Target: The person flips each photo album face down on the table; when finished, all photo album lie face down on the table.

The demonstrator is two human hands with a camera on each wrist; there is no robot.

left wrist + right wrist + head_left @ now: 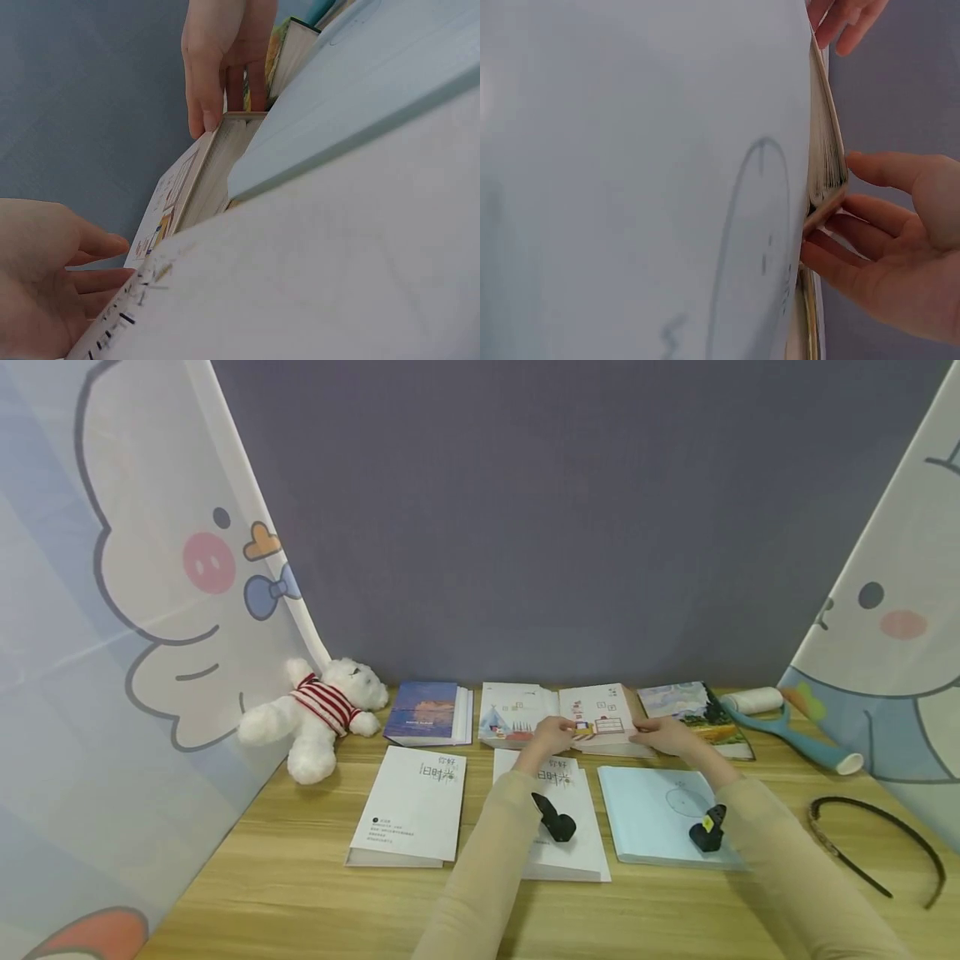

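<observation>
In the head view my two hands are at a white book point(600, 706) with red and yellow room drawings, in the back row. My left hand point(551, 737) holds its left side near the front corner, thumb by the cover. At the right corner my right hand point(670, 735) grips the book, thumb on the cover and fingers along the spine edge, as the right wrist view shows the hand point(907, 232). Beside it on the left lies a white book with a tent drawing point(506, 710); on the right, a book with a painted landscape point(693, 714).
A blue book point(420, 710) and a plush bear point(322, 710) in a striped top lie left. Two white books point(412, 802) point(585, 852) and a pale blue book point(637, 810) form the front row. A blue-handled lint roller point(810, 743) and a headband point(881, 802) lie right.
</observation>
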